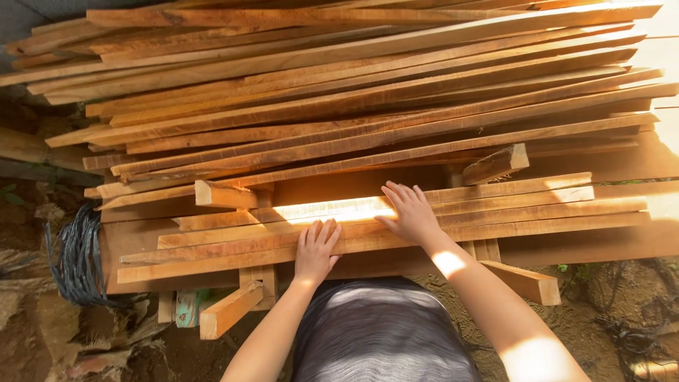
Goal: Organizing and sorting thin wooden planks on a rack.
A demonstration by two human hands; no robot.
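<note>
Both of my hands rest flat on a low stack of long thin wooden slats (495,209) lying side by side in front of me. My left hand (315,250) presses its open palm on the nearest slat (212,258), fingers spread. My right hand (408,212) lies a little farther in, palm down across two or three slats, fingers apart. Neither hand grips anything. Behind the low stack rises a big heap of similar slats (353,85), laid roughly left to right.
Short wooden blocks (225,194) (497,163) sit between the stacks as spacers, and other offcuts (228,310) (527,281) stick out below the front edge. A coil of dark wire (74,258) lies at the left. Below is dirt ground (615,297).
</note>
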